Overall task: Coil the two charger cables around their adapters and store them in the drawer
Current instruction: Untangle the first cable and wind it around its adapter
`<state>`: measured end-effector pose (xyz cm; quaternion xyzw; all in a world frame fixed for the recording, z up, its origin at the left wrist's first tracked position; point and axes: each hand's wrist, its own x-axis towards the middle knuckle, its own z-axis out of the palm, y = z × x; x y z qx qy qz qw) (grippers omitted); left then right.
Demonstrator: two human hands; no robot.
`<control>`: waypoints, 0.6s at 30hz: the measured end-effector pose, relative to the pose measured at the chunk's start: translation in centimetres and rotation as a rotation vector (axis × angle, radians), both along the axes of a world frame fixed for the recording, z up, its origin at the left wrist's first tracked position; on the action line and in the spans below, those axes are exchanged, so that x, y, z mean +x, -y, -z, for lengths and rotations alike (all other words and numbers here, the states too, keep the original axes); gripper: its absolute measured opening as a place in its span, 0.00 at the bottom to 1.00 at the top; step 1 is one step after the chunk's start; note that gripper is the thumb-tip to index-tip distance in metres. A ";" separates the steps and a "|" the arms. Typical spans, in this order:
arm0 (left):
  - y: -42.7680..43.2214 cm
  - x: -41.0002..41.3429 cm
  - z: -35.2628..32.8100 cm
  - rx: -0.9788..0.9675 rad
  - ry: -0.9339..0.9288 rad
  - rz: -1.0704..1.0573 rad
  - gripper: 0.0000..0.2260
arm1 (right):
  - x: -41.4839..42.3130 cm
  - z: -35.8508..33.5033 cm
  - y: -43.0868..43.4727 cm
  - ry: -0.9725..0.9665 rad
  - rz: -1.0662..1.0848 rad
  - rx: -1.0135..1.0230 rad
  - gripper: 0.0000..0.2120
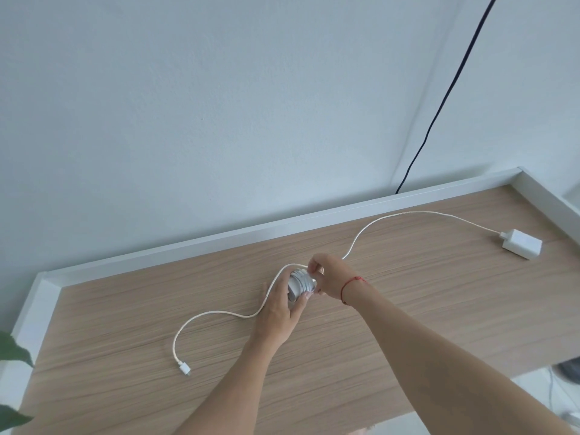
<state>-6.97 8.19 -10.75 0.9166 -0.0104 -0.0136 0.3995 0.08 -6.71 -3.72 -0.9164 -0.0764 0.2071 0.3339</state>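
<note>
At the middle of the wooden desk (pixel 408 296), my left hand (pixel 279 312) grips a white adapter (pixel 298 285) from below, with several turns of white cable wound around it. My right hand (pixel 326 277), a red string on its wrist, pinches that cable at the top of the coil. A second white adapter (pixel 522 244) lies flat at the far right. Its cream cable (pixel 392 216) curves left and passes behind my hands. A cream cable (pixel 219 313) comes out on the left and ends in a plug (pixel 185 368). Whether these are one cable is hidden. No drawer is in view.
A raised white rim (pixel 251 230) runs along the back and both sides of the desk. A black cord (pixel 445 95) hangs down the wall behind it. Green leaves (pixel 12 350) show at the lower left, and floor clutter at the lower right.
</note>
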 end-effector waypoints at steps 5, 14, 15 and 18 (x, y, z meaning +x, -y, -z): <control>0.0 -0.1 -0.2 -0.008 -0.014 -0.002 0.25 | 0.1 -0.5 0.5 -0.067 -0.062 -0.039 0.12; 0.2 0.1 0.1 0.003 0.027 0.005 0.25 | -0.6 -0.4 0.9 -0.107 0.033 0.024 0.13; 0.1 0.1 -0.1 -0.002 0.034 0.015 0.26 | -0.5 -0.3 0.8 -0.112 0.035 0.028 0.13; 0.0 0.3 -0.1 0.026 0.028 0.070 0.27 | -0.1 -0.2 1.0 -0.124 0.002 0.020 0.13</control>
